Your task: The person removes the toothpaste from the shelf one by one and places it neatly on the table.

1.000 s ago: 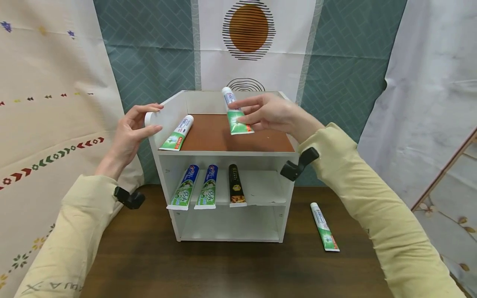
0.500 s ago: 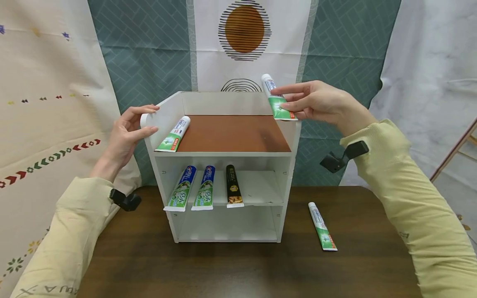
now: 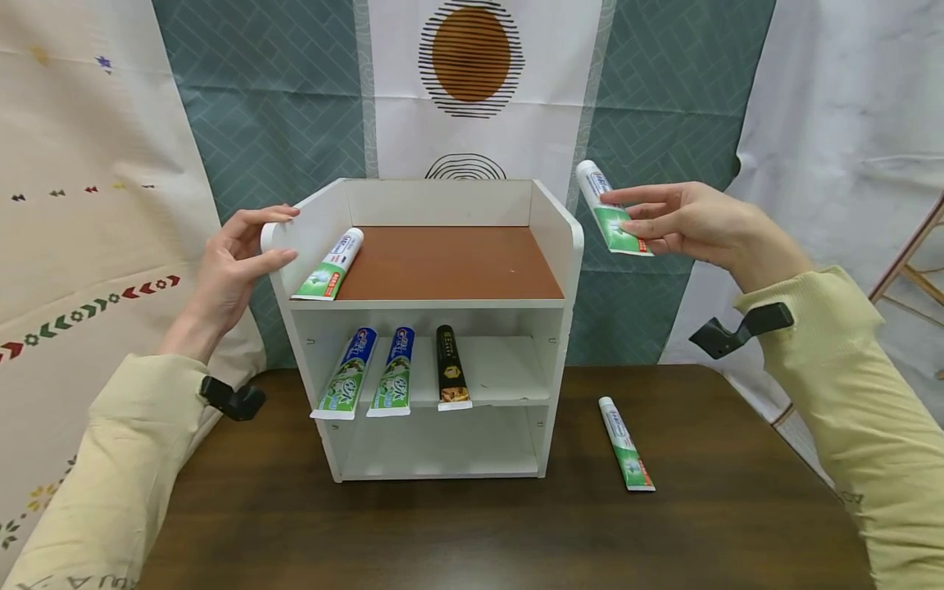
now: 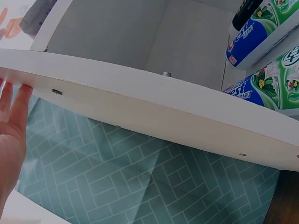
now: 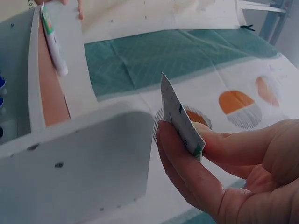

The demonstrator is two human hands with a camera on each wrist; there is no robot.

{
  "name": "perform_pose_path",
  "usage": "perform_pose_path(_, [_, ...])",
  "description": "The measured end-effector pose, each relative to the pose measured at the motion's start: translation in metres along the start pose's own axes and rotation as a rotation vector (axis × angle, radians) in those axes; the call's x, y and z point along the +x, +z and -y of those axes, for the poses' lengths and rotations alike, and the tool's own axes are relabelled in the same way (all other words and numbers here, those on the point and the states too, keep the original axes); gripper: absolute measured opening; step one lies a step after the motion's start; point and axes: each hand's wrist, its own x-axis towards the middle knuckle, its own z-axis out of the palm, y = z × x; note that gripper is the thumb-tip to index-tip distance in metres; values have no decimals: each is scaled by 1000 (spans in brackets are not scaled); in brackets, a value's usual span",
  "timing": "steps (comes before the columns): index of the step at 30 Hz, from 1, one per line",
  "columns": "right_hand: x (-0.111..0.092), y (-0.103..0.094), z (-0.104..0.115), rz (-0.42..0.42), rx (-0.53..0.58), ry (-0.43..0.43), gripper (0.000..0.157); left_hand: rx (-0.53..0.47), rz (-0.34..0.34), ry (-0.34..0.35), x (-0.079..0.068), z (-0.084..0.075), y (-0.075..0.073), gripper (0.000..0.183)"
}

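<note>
My left hand (image 3: 224,266) holds the upper left side panel of a small white shelf unit (image 3: 438,201); in the left wrist view its fingertips (image 4: 21,95) meet the panel's outer face. Out past the unit's right side, in the air, my right hand (image 3: 701,221) pinches a green and white toothpaste tube (image 3: 601,192), cap up and tilted left. A matching tube (image 3: 329,266) lies on the brown top surface at the left. The middle shelf holds two blue and green toothpaste tubes (image 3: 347,377) and a black one (image 3: 451,365), their ends jutting over its front edge.
Another green and white tube (image 3: 625,442) lies on the dark wooden table (image 3: 442,533), right of the unit. Patterned cloths (image 3: 265,90) hang behind and at the sides. A wooden frame (image 3: 910,246) stands at the far right.
My right hand has carried the toothpaste tube from above the unit's top to beyond its right side, rising then dipping slightly. The left hand stays on the panel.
</note>
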Motion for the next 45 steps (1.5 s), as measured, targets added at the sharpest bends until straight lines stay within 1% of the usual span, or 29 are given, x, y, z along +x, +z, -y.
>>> perform_pose_path(6, [-7,-15,-29,-3,-25,20,35,-6,-2,-5,-3,1,0,39])
perform_pose_path(12, [-10,-21,-65,5,-51,44,37,-14,-1,-1,-1,-2,-1,38])
perform_pose_path(25, [-20,-33,-142,14,-71,101,42,-5,-3,4,2,1,1,36])
perform_pose_path(30, [-22,-37,-171,7,-135,116,48,-5,-10,6,2,0,0,37])
perform_pose_path(33, [-23,-41,-190,10,-201,128,54,-9,-14,13,3,0,1,37])
perform_pose_path(37, [-27,-46,-218,16,-252,141,56,-7,-15,11,4,1,2,37])
perform_pose_path(40, [-31,-49,-234,20,-231,153,54,-14,-14,10,4,2,3,38])
perform_pose_path(45, [-35,-52,-254,26,-196,165,52,-41,-23,16,3,1,3,38])
